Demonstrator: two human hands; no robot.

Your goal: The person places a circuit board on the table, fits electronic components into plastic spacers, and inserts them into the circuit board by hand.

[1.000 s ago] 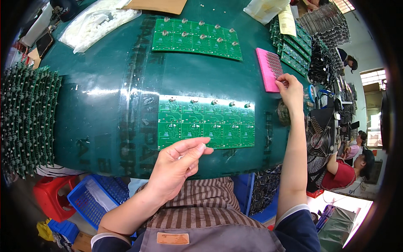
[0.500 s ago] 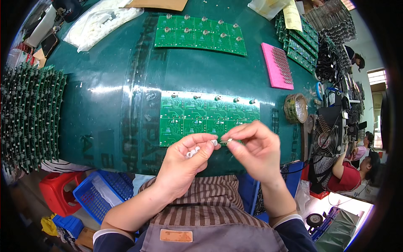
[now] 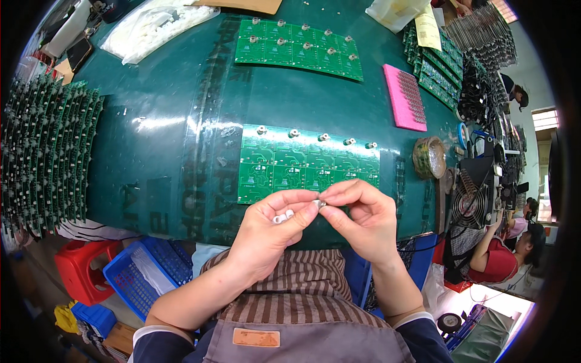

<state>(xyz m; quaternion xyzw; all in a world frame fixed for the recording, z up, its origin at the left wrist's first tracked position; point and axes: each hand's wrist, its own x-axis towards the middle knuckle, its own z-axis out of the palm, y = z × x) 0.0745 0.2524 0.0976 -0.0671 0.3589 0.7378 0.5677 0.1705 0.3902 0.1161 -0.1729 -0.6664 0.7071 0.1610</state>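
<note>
Just over the near edge of a green circuit board (image 3: 256, 185), my two hands meet at the fingertips. My left hand (image 3: 266, 227) pinches a small white plastic sleeve between thumb and forefinger. Several more white sleeves (image 3: 282, 217) rest inside its curled fingers. My right hand (image 3: 367, 222) pinches a small metal part (image 3: 322, 204), pressed up against that sleeve; the fingers hide most of both. Along the board's far row stand several round metal-topped parts (image 3: 324, 138).
Farther back lies another green board (image 3: 290, 59) bearing similar parts. A pink foam block (image 3: 396, 100) holds rows of small pieces at right, near a tape roll (image 3: 428, 157). Stacked boards (image 3: 51, 157) line the left; a bag of white pieces (image 3: 154, 30) lies behind.
My right hand has brought the metal part leftward to the white sleeve in my left fingertips; a gap separated them before. The whole view has shifted slightly.
</note>
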